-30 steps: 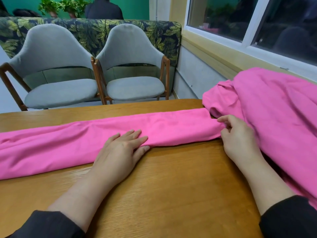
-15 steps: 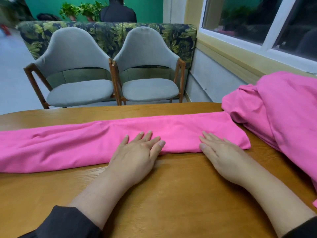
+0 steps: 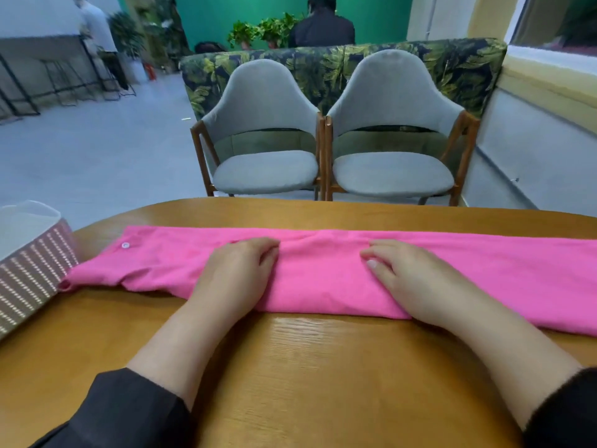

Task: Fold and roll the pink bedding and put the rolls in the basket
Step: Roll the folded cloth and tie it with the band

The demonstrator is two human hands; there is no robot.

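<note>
A wooden table [image 3: 310, 367] fills the lower half of the view, its grain glossy under the light. Across it lies the pink bedding [image 3: 323, 279], folded into one long flat band that runs from near the table's left end out past the right edge of the frame. Behind the table stand two grey chairs [image 3: 265, 150] side by side, backed by a leaf-patterned bench [image 3: 323, 69]; further off a person in dark clothes [image 3: 321, 27] sits facing away beside potted plants [image 3: 261, 32].

At the left edge sits the basket [image 3: 30, 270] — striped woven sides, a pale lining at the rim. Its near wall touches or nearly touches the left tip of the bedding; only the pale lining can be seen inside it, the bottom being out of view.

The left hand [image 3: 235, 276] rests palm down on the middle of the band, fingers bent at the knuckles with the tips pressing into the cloth. The right hand [image 3: 397, 279] lies just beside it on the same band — fingers bent too, tips on the fabric, gripping nothing. Both arms end in black sleeves [image 3: 129, 412].

A small white button [image 3: 125, 245] sits near the bedding's left end. No writing or label can be read anywhere.
</note>
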